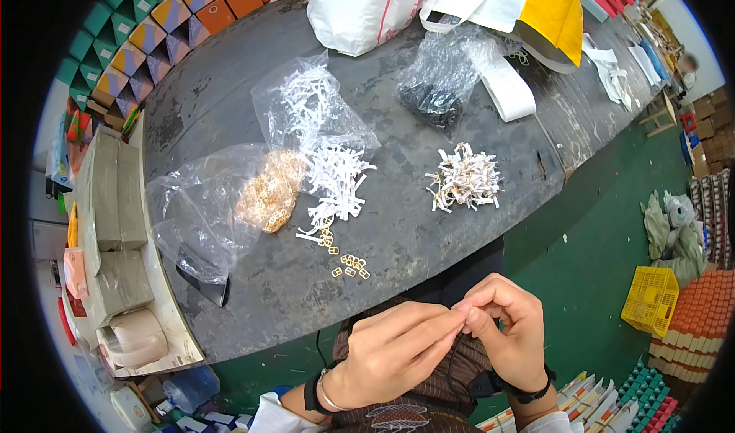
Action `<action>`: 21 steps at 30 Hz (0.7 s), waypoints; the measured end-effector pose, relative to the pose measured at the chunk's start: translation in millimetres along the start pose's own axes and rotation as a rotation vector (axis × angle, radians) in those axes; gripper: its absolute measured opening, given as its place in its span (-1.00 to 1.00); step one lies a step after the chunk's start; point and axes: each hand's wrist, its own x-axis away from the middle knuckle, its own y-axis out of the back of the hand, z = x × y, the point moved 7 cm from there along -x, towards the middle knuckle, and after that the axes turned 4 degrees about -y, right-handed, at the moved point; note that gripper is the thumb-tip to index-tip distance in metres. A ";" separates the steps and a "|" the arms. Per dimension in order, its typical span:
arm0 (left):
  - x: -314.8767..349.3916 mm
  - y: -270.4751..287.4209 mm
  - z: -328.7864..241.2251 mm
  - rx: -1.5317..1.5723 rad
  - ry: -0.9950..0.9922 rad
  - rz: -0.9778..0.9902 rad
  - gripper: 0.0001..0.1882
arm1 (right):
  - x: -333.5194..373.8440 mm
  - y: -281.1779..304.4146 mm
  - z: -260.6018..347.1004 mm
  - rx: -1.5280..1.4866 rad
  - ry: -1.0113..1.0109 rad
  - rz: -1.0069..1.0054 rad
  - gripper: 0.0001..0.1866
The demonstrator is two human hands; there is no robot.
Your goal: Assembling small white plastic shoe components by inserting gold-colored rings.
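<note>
My left hand (400, 350) and my right hand (511, 332) meet fingertip to fingertip just off the table's front edge. Both are closed in a pinch, and whatever sits between the fingers is hidden. Ahead of them on the table lie several loose gold slider buckles (351, 266). A clear bag with more gold buckles (269, 197) rests behind these to the left. White fabric strips (337, 182) spill from another clear bag (283, 111). To the right is a heap of short white strips with gold bits (465, 179).
The dark worktable (406, 226) curves across the view. A black phone-like slab (203, 281) lies near its left edge. At the back are a white plastic bag (364, 8), a clear bag with black contents (440, 88) and a yellow-white bag (551, 12). A yellow crate (649, 301) stands on the green floor.
</note>
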 end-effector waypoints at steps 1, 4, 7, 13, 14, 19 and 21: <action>-0.9 -0.6 0.2 0.005 -0.013 0.017 -0.78 | -0.3 0.1 -0.1 0.000 -0.002 0.000 -0.96; -3.4 -0.5 0.8 0.063 0.022 0.040 -0.80 | 0.5 -0.9 1.7 0.010 0.017 0.015 -0.96; -3.5 -0.1 2.0 0.065 -0.001 0.054 -0.82 | 0.7 -1.4 -0.7 0.009 -0.003 0.026 -0.94; -0.4 0.0 4.2 0.024 0.045 0.086 -0.84 | 0.3 -1.2 -6.9 0.017 -0.063 0.089 -0.91; -0.3 0.1 3.1 0.024 0.047 0.086 -0.84 | 0.3 -0.4 -6.0 0.031 -0.047 0.082 -0.91; -2.0 -1.5 -1.6 -0.040 0.002 0.082 -0.86 | -1.7 2.8 -3.1 0.047 -0.007 0.073 -0.92; -3.1 -1.8 -1.9 -0.044 -0.008 0.078 -0.86 | -2.6 3.7 -2.6 0.048 -0.023 0.071 -0.92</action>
